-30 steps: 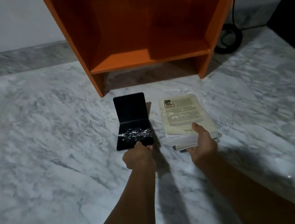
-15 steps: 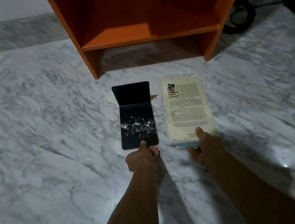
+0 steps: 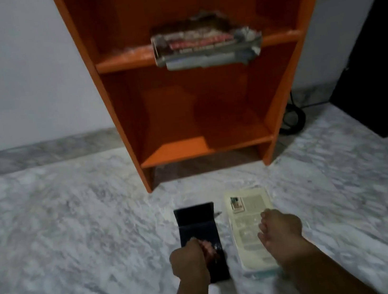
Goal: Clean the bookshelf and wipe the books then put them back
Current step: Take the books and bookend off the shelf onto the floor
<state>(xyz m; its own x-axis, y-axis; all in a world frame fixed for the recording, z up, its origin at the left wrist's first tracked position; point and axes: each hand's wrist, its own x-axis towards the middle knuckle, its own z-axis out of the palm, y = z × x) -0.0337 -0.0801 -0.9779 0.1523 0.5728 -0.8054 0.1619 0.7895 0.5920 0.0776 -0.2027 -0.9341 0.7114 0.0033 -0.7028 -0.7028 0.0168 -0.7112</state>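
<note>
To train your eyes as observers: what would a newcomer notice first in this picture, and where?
The orange bookshelf stands against the wall, with a ragged pile of books on its middle shelf. On the marble floor before it, the left hand grips a black cover beside a pale book, and the right hand is open above that book.

Location: a room in a home. Indicators: a marble floor (image 3: 74,226) and a plain white wall (image 3: 15,72). An orange bookshelf (image 3: 207,110) stands against that wall
</note>
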